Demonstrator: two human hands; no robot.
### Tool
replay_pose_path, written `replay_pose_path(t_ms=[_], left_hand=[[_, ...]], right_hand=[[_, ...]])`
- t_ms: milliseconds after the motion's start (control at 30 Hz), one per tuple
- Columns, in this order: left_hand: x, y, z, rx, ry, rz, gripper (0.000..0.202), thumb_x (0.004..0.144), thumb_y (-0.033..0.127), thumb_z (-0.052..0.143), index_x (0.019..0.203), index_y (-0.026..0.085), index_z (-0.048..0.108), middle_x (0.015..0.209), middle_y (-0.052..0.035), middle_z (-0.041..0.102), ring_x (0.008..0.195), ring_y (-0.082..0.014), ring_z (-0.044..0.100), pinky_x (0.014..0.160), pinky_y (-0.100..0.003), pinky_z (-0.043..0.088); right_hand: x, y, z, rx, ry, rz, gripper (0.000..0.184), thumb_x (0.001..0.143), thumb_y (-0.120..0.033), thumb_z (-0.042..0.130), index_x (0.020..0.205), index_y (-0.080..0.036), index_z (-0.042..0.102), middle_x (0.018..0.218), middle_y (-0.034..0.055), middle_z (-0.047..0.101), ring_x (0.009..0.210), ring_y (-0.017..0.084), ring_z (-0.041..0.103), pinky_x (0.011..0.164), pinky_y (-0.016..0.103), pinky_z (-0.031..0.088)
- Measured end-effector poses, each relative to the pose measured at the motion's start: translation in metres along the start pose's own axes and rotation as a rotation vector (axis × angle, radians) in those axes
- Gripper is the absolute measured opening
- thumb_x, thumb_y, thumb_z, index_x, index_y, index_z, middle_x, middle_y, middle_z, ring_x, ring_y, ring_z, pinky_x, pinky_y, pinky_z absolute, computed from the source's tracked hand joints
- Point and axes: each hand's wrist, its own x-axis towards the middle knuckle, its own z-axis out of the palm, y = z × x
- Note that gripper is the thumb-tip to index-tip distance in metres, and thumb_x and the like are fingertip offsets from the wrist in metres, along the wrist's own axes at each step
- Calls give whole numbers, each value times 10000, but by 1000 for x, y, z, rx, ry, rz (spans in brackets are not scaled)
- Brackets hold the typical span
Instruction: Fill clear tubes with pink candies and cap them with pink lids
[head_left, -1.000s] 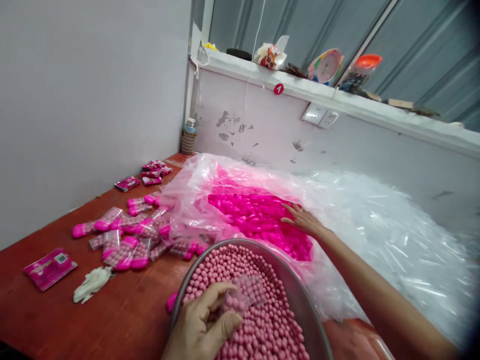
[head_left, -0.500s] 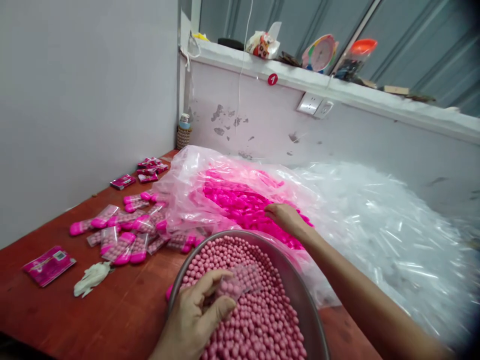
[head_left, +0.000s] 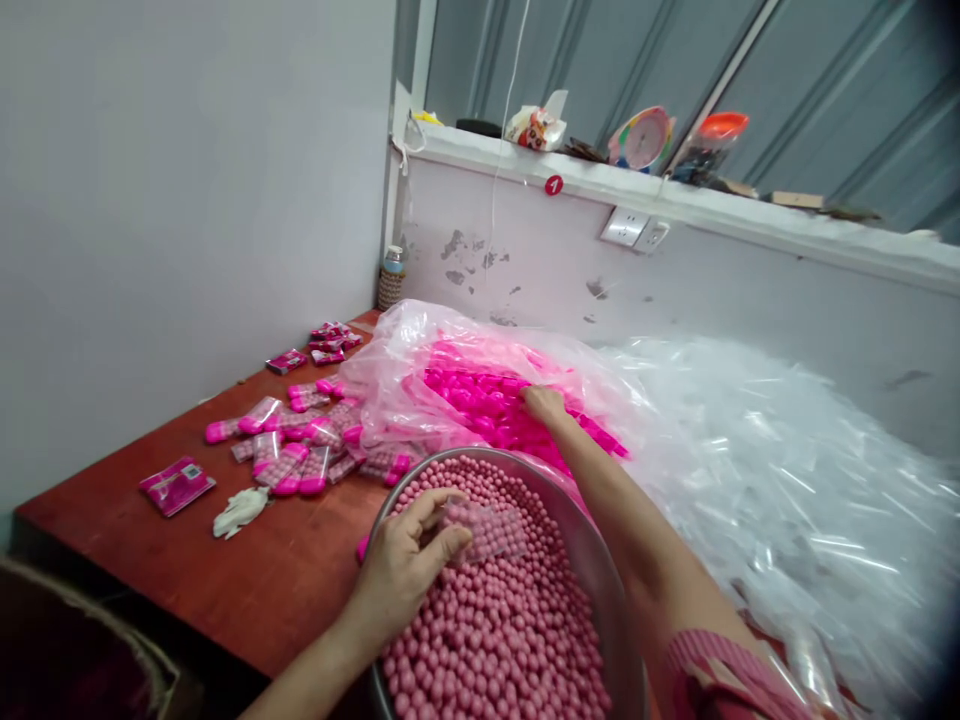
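**Right hand drawn in among the pink pieces, sleeve of beads held over the bowl**

Since the earliest frame the right hand [head_left: 544,402] has gone from spread fingers at the right of the pink pieces [head_left: 487,408] to a bunched shape nearer their middle. The view has shifted too; more of the table [head_left: 217,580] shows at its near left corner.

Right hand: fingers curled, tips hidden at the pieces inside the translucent bag [head_left: 401,345]; cannot tell whether they grip anything. Left hand [head_left: 401,560]: thumb and forefinger nearly together, pinching one end of a clear sleeve [head_left: 495,530], tilted almost flat above the beads [head_left: 495,640] in the metal bowl [head_left: 602,570]. Beads show in that sleeve; no pink end visible on it.

Progress, by judgement: the bead-filled, pink-ended packs [head_left: 281,466] heaped towards the table's left edge look finished. The held sleeve looks part-way, filled but without its pink end. Plenty left: bowl well stocked, many loose pink pieces, a big heap of clear plastic [head_left: 795,450] towards the right.

Also noted: printed packet [head_left: 178,486] near the near left corner, crumpled white item [head_left: 240,512] beside it, small packets [head_left: 334,342] towards the far left corner.
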Motion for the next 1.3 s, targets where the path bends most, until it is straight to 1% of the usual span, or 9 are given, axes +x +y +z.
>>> replay_pose_path(t_ms=[133, 267, 300, 367, 533, 1000, 1100, 1233, 1300], left_hand=[[-1, 0, -3, 17, 51, 19, 322, 809, 339, 563, 1077, 160, 576, 773, -15, 616, 700, -149, 590, 649, -247, 498], [-2, 6, -5, 155, 82, 83, 230, 829, 300, 535, 990, 180, 647, 848, -22, 673, 761, -162, 606, 700, -238, 469], [-2, 8, -5, 186, 79, 107, 212, 827, 283, 538, 969, 184, 659, 858, -19, 682, 782, -165, 607, 718, -237, 460], [-1, 11, -4, 229, 66, 147, 188, 823, 254, 543, 944, 188, 672, 871, -12, 693, 815, -167, 608, 740, -233, 441], [-2, 15, 0, 312, -1, 194, 177, 837, 250, 521, 819, 171, 679, 741, 3, 675, 691, -144, 593, 643, -215, 418], [-6, 11, 0, 407, 3, 293, 216, 851, 212, 501, 928, 176, 699, 814, -46, 706, 772, -171, 638, 734, -250, 469], [-1, 11, -1, 235, 73, 196, 207, 839, 234, 522, 925, 167, 698, 779, -29, 697, 748, -167, 630, 692, -242, 476], [8, 6, -3, -227, 98, 44, 278, 841, 287, 535, 1055, 142, 638, 894, -53, 692, 798, -174, 633, 689, -249, 487], [10, 4, -5, -353, 102, 7, 298, 838, 300, 547, 1074, 136, 627, 926, -65, 691, 821, -179, 634, 711, -259, 488]], right_hand=[[-32, -9, -20, 89, 134, -104, 264, 889, -297, 495, 1109, -165, 560, 1127, 100, 578, 982, 209, 573, 840, 384, 470], [-99, -33, -41, 270, 266, -273, 327, 896, -359, 456, 1173, -205, 536, 1081, 79, 618, 978, 200, 585, 820, 312, 473], [-118, -42, -44, 464, 321, -385, 323, 873, -367, 495, 1136, -192, 562, 993, 76, 643, 896, 199, 609, 753, 308, 491], [-153, -62, -49, 687, 314, -592, 279, 830, -347, 573, 1076, -218, 598, 896, 46, 652, 810, 180, 615, 687, 286, 493], [-194, -90, -44, 666, 318, -819, 247, 831, -229, 583, 1078, -227, 592, 817, 43, 614, 736, 152, 578, 629, 259, 472], [-205, -93, -26, 813, 272, -759, 317, 821, -193, 578, 1128, -268, 582, 765, 39, 597, 677, 165, 562, 574, 274, 471], [-197, -93, -27, 992, 164, -616, 306, 780, -245, 643, 1082, -291, 635, 788, 31, 635, 716, 172, 582, 635, 294, 487], [-196, -85, -17, 1545, -109, -370, 401, 785, -361, 632, 1179, -325, 568, 1108, 48, 629, 946, 223, 605, 794, 377, 498], [-199, -80, -8, 1732, -251, -303, 428, 754, -355, 669, 1170, -321, 572, 1110, 49, 637, 911, 221, 632, 795, 387, 506]])
